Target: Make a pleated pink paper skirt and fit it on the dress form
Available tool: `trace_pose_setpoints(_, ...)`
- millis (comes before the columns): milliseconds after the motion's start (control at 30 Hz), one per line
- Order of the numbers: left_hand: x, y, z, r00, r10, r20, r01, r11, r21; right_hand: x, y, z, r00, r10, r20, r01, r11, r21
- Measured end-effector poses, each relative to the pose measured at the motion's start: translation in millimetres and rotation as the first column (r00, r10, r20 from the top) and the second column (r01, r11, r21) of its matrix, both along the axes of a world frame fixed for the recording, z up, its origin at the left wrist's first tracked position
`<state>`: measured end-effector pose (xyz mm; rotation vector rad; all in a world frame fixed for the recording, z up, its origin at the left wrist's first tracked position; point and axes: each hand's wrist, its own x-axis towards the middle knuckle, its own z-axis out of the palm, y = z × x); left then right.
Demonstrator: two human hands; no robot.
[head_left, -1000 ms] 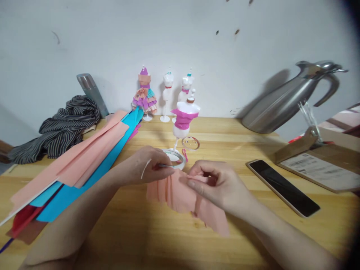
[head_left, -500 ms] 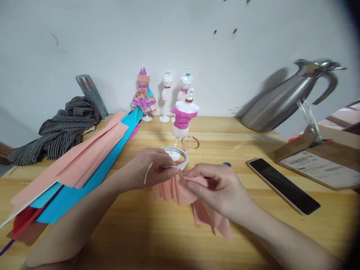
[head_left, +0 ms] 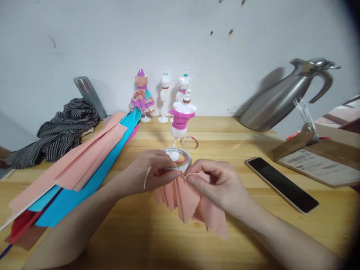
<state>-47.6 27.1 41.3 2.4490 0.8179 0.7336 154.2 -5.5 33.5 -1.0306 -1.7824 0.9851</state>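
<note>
A strip of peach crepe paper [head_left: 187, 202] hangs in pleats between my hands above the wooden table. My left hand [head_left: 153, 170] pinches its gathered top edge, fingers closed. Close beside it, my right hand [head_left: 215, 182] grips the same edge between thumb and forefinger, and the loose end of the strip drapes below. Just behind my fingers lies a roll of tape [head_left: 186, 165], partly covered by my left hand. Past it stands a small white dress form [head_left: 179, 132] with a magenta paper wrap [head_left: 181, 120] round its chest. A thin piece of white tape [head_left: 146, 177] sticks to my left hand.
Peach and blue paper sheets [head_left: 84, 198] lie at left, near a striped cloth [head_left: 67, 120] and a bottle [head_left: 91, 97]. A small form in a ruffled paper dress [head_left: 142, 99] stands behind. At right are a phone [head_left: 282, 183], a cardboard box [head_left: 315, 165] and a steel jug [head_left: 270, 101].
Another fold has been gathered into the peach paper at my fingertips, and my hands are closer together. More pleats hang below, and the loose end has shifted. The view has moved slightly.
</note>
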Motion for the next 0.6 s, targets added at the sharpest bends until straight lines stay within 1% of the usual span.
trace_pose_setpoints(167, 0.5, 0.0, -0.7, 0.999, -0.024, 0.033, 0.022, 0.998, 0.050, 0.5, -0.3, -5.6, 0.996, -0.078, 0.051, 0.078, 0.997, 0.006)
trace_pose_setpoints(233, 0.1, 0.5, -1.6, 0.998, -0.025, 0.053, 0.021, 0.997, 0.073, 1.4, 0.3, -5.8, 0.995, -0.085, 0.060, 0.085, 0.996, -0.002)
trace_pose_setpoints(367, -1.7, 1.5, -1.9, 0.998, -0.003, 0.060, -0.003, 0.995, 0.100, 6.3, 4.7, -2.7, 0.997, -0.021, 0.073, 0.024, 0.999, -0.046)
trace_pose_setpoints(467, -3.6, 2.2, -1.1, 0.999, 0.013, 0.045, -0.018, 0.993, 0.117, 11.0, 8.5, -1.6, 0.987, 0.038, 0.154, -0.025, 0.996, -0.087)
trace_pose_setpoints(533, -4.5, 2.6, -0.7, 0.999, 0.009, 0.038, -0.014, 0.992, 0.126, 12.8, 9.8, -1.8, 0.978, 0.060, 0.200, -0.043, 0.995, -0.089)
trace_pose_setpoints(600, -4.8, 3.0, -0.3, 0.999, -0.002, 0.033, -0.003, 0.991, 0.131, 13.2, 10.6, -1.9, 0.977, 0.065, 0.202, -0.051, 0.996, -0.072)
